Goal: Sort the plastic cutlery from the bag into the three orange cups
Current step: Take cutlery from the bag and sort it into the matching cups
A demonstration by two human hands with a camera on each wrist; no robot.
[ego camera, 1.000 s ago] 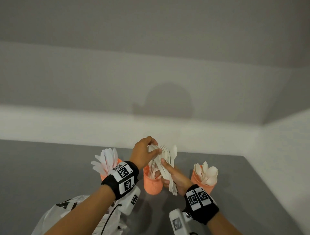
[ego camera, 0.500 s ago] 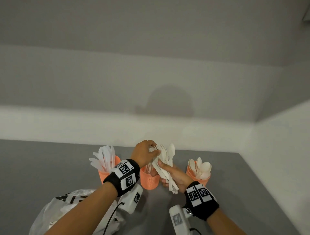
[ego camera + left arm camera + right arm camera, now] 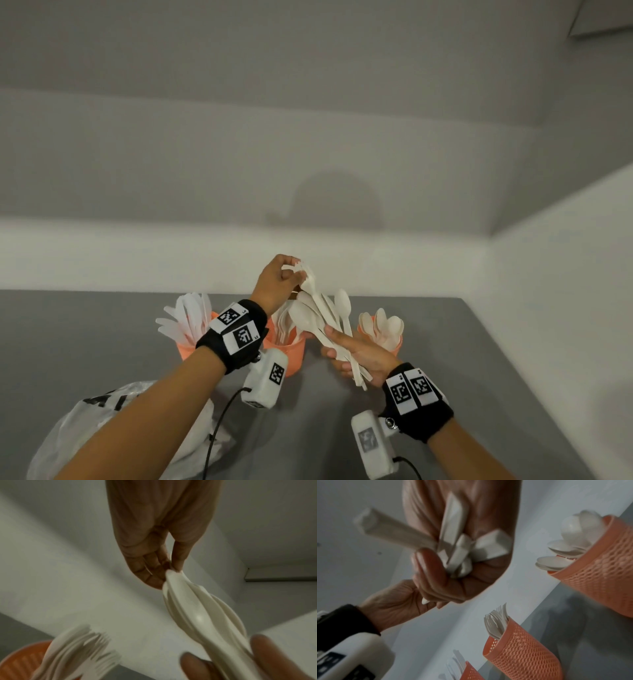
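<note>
Mid-sort: one fork (image 3: 306, 274) pinched out by left hand (image 3: 278, 281) from bunch (image 3: 323, 320) clenched in right hand (image 3: 359, 356); next, down into middle cup (image 3: 291, 356).

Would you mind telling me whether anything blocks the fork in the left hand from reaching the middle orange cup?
Nothing visible does: the left hand pinches the white plastic fork directly above the fork-filled middle orange mesh cup.
</note>
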